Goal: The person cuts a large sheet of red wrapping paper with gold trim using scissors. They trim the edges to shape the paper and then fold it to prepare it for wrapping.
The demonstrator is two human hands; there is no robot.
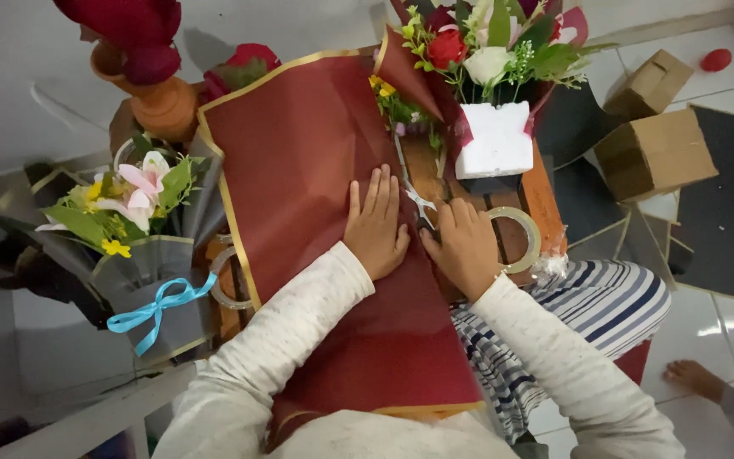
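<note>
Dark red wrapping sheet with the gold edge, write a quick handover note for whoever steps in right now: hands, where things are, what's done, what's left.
Left hand: flat, palm down on the dark red gold-edged wrapping sheet, holding nothing.
Right hand: at the sheet's right edge, fingers by the metal scissors; whether it has a grip on them is unclear.
Sheet lies spread over the small wooden table and the lap.
Clear tape ring beside the right hand.
Flower arrangement in white foam block stands at the table's far side, partly wrapped in red.
Done: grey-wrapped bouquet with blue ribbon on the left.
Left: the sheet is uncut and unfolded.
</note>
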